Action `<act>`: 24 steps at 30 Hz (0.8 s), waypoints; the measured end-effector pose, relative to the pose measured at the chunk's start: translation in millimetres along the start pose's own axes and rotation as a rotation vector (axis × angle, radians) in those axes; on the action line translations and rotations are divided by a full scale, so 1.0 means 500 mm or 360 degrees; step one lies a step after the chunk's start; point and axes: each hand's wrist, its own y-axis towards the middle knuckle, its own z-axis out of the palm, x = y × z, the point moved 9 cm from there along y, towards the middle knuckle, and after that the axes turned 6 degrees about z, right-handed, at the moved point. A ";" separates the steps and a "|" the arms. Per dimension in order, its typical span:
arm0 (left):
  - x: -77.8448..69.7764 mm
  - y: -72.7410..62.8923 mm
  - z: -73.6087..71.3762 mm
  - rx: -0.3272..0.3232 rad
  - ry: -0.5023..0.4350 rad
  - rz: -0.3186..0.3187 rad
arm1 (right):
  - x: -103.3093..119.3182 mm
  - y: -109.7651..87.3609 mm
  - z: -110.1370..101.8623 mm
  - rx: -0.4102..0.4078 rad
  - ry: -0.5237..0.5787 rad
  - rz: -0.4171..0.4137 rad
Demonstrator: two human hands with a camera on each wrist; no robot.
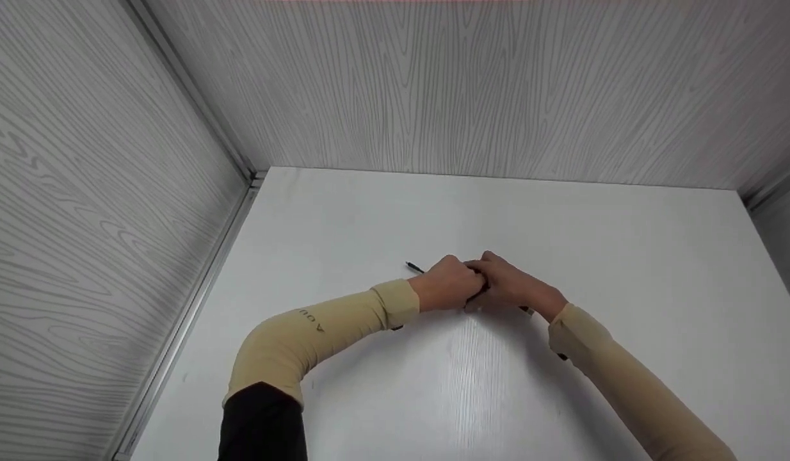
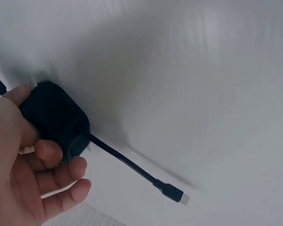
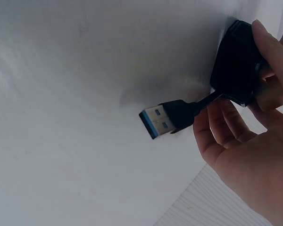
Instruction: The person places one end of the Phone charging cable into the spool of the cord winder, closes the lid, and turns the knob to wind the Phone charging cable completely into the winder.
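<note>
In the head view my left hand (image 1: 445,284) and right hand (image 1: 511,283) meet above the white table. Between them is a small black box-shaped adapter, mostly covered by the fingers there. The left wrist view shows the adapter (image 2: 54,115) gripped at one side by the left hand (image 2: 23,165); a short black cable ending in a USB-C plug (image 2: 174,194) sticks out. In the right wrist view my right hand (image 3: 254,150) holds the adapter (image 3: 238,63) between thumb and fingers. From it runs a short cable with a USB-A plug (image 3: 162,120), blue inside.
The white table (image 1: 344,224) lies under both hands. Wood-grain panels stand at the back (image 1: 433,89) and on the left (image 1: 81,224), and a metal edge strip (image 1: 196,262) runs along the table's left side.
</note>
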 end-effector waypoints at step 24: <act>0.048 0.001 0.020 -0.0018 -0.1507 -0.0831 | -0.036 0.000 -0.006 -0.0107 0.0088 -0.0097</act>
